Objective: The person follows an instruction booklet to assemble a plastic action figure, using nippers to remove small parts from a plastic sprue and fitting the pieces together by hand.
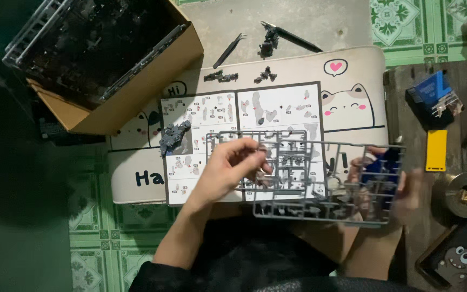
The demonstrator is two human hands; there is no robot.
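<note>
Both my hands hold the grey plastic frame (320, 178) above the paper guide (241, 116): left hand (228, 167) pinches a bar, right hand (390, 184) grips its edge. It looks light and snappy, so hold thick bars.

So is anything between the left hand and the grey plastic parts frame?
Nothing visible: the left hand already has its fingers on the grey plastic parts frame, pinching near its upper left section, while the right hand holds the frame's right edge from behind.
</note>
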